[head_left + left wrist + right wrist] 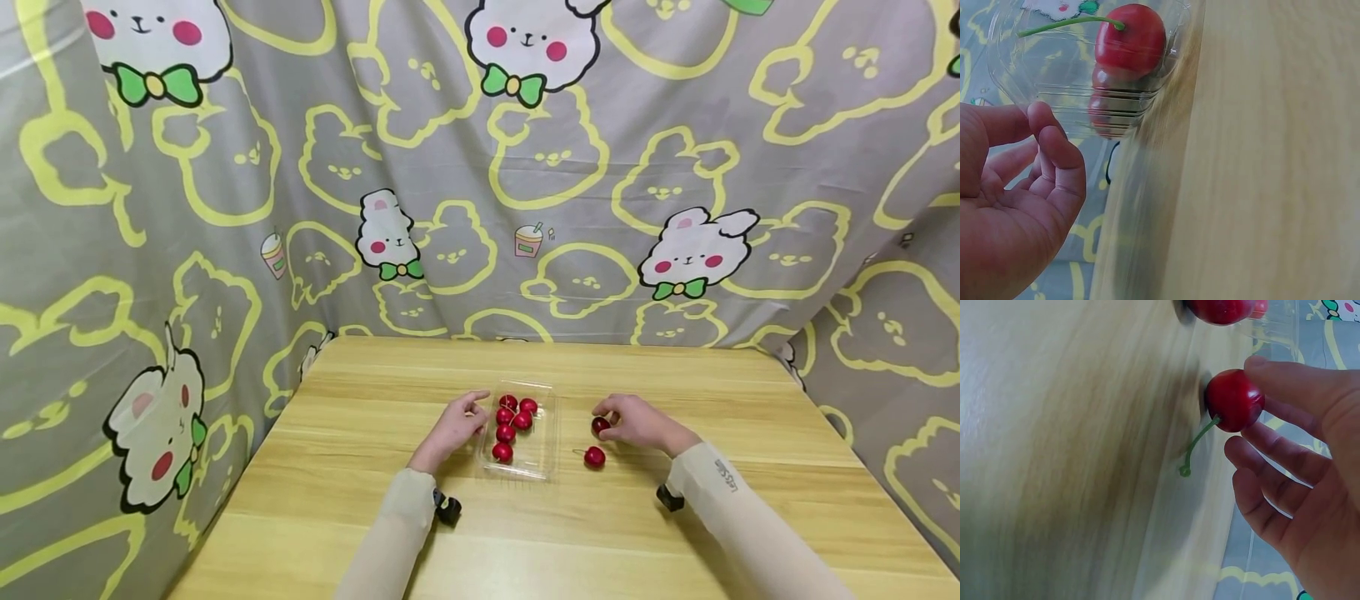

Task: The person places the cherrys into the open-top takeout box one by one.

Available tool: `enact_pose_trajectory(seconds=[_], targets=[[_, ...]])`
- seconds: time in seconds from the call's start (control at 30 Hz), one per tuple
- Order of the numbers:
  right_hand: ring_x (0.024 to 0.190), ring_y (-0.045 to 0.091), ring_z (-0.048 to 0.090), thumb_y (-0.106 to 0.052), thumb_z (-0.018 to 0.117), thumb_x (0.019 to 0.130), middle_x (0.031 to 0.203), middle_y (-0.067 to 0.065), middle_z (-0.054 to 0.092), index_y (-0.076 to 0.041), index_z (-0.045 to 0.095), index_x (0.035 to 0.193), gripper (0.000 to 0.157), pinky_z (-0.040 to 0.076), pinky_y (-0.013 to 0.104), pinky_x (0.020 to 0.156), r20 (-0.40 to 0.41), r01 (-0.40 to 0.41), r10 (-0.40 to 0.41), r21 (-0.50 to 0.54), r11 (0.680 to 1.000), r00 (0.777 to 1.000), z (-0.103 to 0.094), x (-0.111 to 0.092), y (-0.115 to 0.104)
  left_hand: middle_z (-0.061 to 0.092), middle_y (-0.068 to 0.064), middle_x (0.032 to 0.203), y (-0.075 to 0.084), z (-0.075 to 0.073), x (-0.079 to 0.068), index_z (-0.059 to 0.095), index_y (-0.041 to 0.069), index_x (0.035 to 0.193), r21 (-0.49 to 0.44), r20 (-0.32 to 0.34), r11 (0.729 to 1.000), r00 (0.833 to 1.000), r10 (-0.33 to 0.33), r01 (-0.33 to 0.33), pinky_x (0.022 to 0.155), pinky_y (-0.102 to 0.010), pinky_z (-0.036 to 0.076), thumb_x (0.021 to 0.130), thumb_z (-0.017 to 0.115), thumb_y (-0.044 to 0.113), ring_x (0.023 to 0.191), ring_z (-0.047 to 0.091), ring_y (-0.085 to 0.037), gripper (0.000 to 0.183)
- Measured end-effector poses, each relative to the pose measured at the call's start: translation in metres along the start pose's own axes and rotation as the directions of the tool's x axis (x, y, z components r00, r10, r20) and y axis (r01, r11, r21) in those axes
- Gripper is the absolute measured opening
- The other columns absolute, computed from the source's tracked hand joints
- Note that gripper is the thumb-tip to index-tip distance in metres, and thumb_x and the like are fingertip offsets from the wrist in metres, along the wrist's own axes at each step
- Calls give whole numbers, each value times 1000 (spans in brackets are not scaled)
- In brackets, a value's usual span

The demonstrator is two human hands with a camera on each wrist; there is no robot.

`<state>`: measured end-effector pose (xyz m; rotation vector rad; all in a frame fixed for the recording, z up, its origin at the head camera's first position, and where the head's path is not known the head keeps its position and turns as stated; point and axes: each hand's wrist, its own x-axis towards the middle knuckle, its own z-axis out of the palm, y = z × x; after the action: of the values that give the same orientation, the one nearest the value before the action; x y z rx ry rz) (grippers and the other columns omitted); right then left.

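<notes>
A clear plastic box (534,454) with several red cherries (506,434) in it stands on the table. My left hand (459,421) is at its left rim; the left wrist view shows the thumb and a fingertip pinching the rim near a corner, with the other fingers loosely curled. To the right of the box, my right hand (636,423) holds a dark red cherry (1234,400) between thumb and fingers, its green stem hanging free. Whether this cherry still touches the table is hard to tell. Another cherry (594,457) lies just nearer to me, its stem pointing left.
The wooden table (600,542) ends at a patterned grey curtain (450,167) behind and at the sides. A small black wrist camera (447,508) is strapped to the left wrist, another (670,498) to the right.
</notes>
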<state>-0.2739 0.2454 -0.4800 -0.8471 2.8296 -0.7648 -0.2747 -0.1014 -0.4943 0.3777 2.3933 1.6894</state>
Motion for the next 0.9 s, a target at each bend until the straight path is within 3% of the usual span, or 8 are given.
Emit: enact_pose_trajectory(seconds=[0.23, 0.63, 0.9], targets=[[80, 15, 58, -10, 75, 80, 94, 3, 63, 0, 67, 105, 28, 49, 29, 69, -11, 27, -27, -25, 999, 1000, 3, 1, 2, 54, -6, 81, -1, 0, 0, 43, -1, 139, -11, 0, 1000, 1000, 9, -9, 53, -23, 41, 96, 54, 7, 63, 54, -13, 46], [82, 16, 58, -9, 73, 81, 95, 3, 63, 1, 66, 108, 30, 50, 30, 69, -12, -60, 61, 35, 998, 998, 8, 4, 8, 54, -8, 83, 0, 1, 0, 41, -1, 140, -33, 1, 999, 1000, -4, 4, 54, -23, 43, 95, 55, 6, 66, 57, -16, 47], [82, 15, 57, -9, 73, 82, 95, 1, 62, 0, 65, 111, 32, 50, 30, 69, -44, -80, 82, 42, 996, 996, 0, 12, -2, 55, -14, 86, -2, 1, 0, 40, -1, 141, -49, 9, 999, 1000, 3, -3, 53, -26, 42, 95, 55, 7, 66, 57, -18, 49]])
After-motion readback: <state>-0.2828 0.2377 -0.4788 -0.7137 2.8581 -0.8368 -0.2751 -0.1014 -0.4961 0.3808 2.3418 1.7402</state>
